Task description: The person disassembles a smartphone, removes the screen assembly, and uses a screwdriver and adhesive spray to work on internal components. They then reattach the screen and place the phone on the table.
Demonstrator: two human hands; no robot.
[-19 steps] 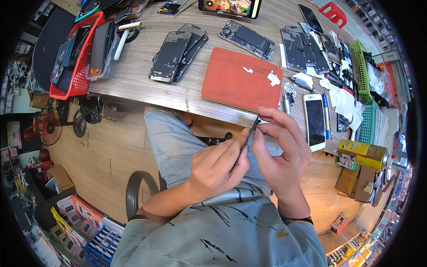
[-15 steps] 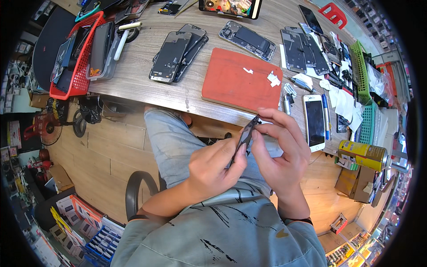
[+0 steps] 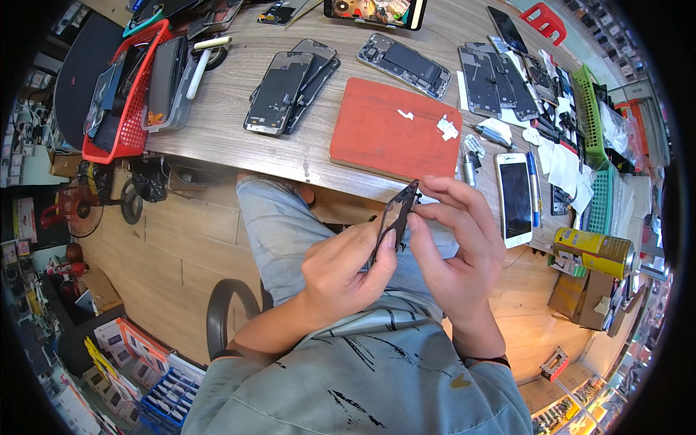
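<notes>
A thin dark phone screen [image 3: 396, 207] is held over my lap, just off the table's front edge. It is tilted, with its glossy side turned partly to the left. My left hand [image 3: 344, 267] grips its lower part, the thumb lying along the near edge and the fingers behind. At the upper right edge, the thumb and curled fingers of my right hand [image 3: 462, 243] close on the screen near its top corner. Small dark bits stick out along that edge. Beyond it lies a red pad [image 3: 391, 130] with white scraps on it.
On the table [image 3: 210, 138] lie stacked phone screens [image 3: 279, 94], an opened phone [image 3: 406, 65], more screens [image 3: 482, 83], a white phone [image 3: 515, 199] and a blue pen [image 3: 534, 188]. A red basket [image 3: 134, 109] stands left. A yellow can [image 3: 591, 250] is at the right.
The phone screen has turned a little, so more of its glossy face shows. My left hand has shifted slightly left with it; my right hand stays at the top edge.
</notes>
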